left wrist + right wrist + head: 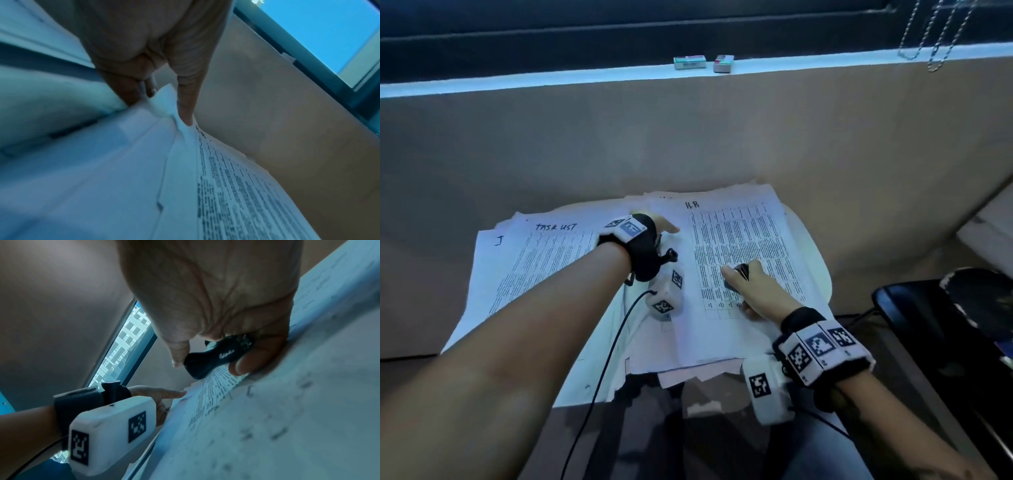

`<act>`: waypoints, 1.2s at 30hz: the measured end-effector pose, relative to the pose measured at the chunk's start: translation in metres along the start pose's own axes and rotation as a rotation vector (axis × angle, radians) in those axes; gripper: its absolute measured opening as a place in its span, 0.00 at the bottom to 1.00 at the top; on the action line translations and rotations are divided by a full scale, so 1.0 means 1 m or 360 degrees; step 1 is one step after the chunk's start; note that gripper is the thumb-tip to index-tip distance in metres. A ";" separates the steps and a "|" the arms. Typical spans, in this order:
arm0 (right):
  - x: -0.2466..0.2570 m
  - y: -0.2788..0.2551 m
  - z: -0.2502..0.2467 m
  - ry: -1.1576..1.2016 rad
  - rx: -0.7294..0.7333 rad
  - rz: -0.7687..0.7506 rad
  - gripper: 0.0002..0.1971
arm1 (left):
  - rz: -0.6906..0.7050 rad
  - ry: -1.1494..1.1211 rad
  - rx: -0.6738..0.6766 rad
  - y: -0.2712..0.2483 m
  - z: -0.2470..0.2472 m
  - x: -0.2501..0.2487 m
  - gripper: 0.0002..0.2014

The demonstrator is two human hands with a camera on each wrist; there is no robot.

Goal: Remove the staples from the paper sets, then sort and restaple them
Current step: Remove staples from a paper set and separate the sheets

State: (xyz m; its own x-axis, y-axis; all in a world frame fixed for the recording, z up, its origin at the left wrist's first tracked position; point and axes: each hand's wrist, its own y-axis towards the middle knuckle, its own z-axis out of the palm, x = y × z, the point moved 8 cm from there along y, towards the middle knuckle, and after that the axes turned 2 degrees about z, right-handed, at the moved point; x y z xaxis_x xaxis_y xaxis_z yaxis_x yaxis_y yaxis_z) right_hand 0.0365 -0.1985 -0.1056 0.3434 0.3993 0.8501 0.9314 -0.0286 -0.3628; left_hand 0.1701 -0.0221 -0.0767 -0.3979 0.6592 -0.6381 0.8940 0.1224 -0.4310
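J sheet (482, 274): lying farthest left of the HR set, partly under the next sheets.
Task list set (544, 263): lying left of the HR set, the left forearm crossing over it.
Left hand (661, 228): reaching to the HR set's top left corner; the thumb (186, 104) is pressing on that corner while the curled fingers (127, 91) are tucking under it, pinching the lifted corner.
HR set (743, 240): lying flat on top of the pile of papers, printed table facing up, its top left corner raised in the left hand.
Right hand (751, 284): resting on the middle of the HR set, fingers curling round a staple remover.
Staple remover (213, 356): black, sitting in the right hand's grip, just above the HR set.
Boxes (703, 63): two small ones sitting on the sill (517, 82), well beyond the HR set.
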 end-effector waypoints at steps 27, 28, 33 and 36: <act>0.123 -0.043 -0.111 0.0403 -0.0745 -0.0890 0.13 | 0.1995 -0.1078 -0.0546 -0.162 -0.166 -0.109 0.19; 0.135 -0.052 -0.121 0.0477 -0.0823 -0.0994 0.13 | 0.2038 -0.1052 -0.0567 -0.170 -0.168 -0.110 0.20; 0.151 -0.080 -0.167 0.0931 -0.0924 -0.1092 0.12 | 0.2173 -0.0907 -0.0484 -0.189 -0.158 -0.085 0.17; 0.139 -0.075 -0.150 0.1109 -0.0496 -0.0988 0.07 | 0.2037 -0.0924 -0.0313 -0.185 -0.143 -0.061 0.15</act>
State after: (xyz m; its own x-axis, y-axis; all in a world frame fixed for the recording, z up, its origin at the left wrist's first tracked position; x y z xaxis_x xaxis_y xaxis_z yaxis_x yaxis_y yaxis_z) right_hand 0.0322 -0.2780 0.0967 -0.3169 -0.2017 0.9268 0.9261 -0.2767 0.2564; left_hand 0.0588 0.0212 0.1332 0.7118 0.0041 -0.7024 0.6907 -0.1860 0.6988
